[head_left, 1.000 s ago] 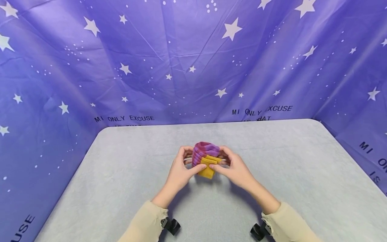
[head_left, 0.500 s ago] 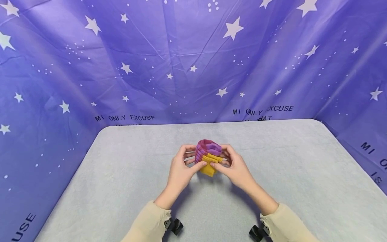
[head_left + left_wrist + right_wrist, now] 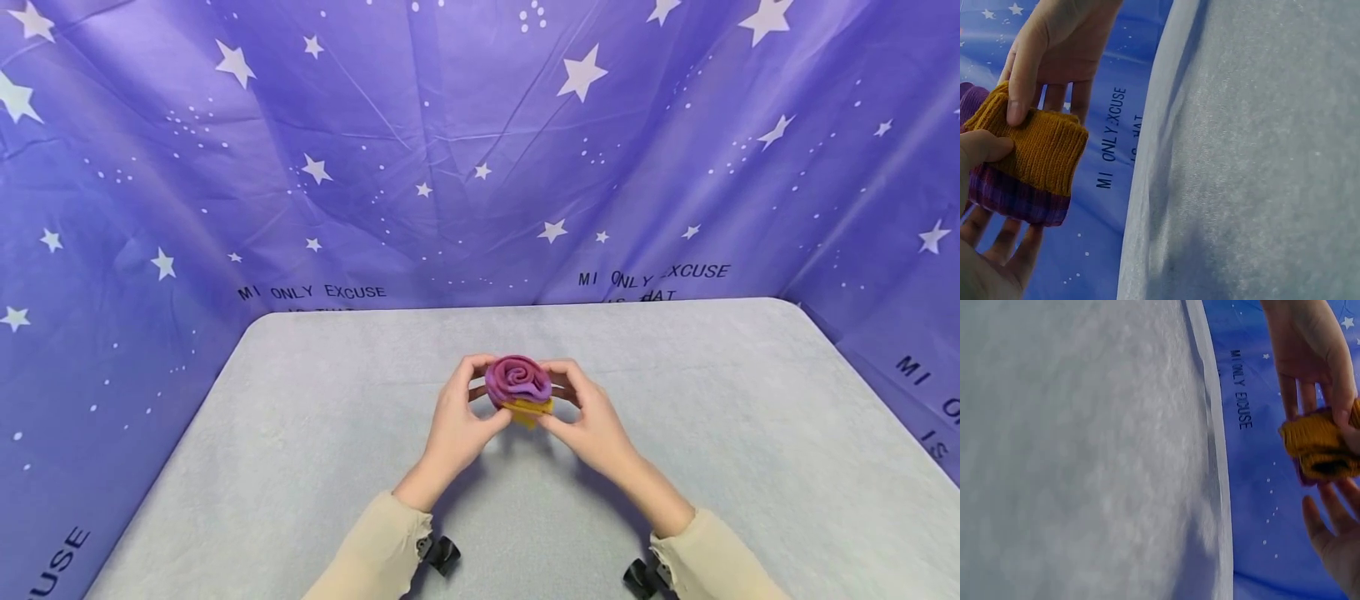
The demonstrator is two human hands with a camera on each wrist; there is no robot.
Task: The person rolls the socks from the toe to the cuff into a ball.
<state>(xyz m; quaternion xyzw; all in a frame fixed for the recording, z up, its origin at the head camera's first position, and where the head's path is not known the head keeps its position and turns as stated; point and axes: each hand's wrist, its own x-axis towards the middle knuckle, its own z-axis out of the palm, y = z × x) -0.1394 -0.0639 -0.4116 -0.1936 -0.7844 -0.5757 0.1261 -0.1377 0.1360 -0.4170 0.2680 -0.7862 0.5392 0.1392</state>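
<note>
A rolled knitted sock [image 3: 517, 379], purple and maroon with a yellow ribbed cuff, is held between both hands over the table. Its spiral end faces up in the head view. The left hand [image 3: 462, 421] grips it from the left, thumb on the near side by the cuff and fingers behind. From the right, the right hand [image 3: 594, 421] grips it the same way. In the left wrist view the cuff [image 3: 1047, 150] lies under both thumbs, with a purple striped band along one side. The right wrist view shows the folded cuff opening [image 3: 1329, 464], part of the roll cut off by the frame.
A pale grey cloth covers the table [image 3: 300, 433], whose far edge meets a purple curtain [image 3: 420, 167] with white stars and black lettering. Small black cameras [image 3: 444, 556] sit at the wrists, below beige sleeves [image 3: 375, 546].
The roll has tipped so its spiral end now faces up, and less of the yellow cuff shows. The left hand has shifted slightly right; both hands keep hold.
</note>
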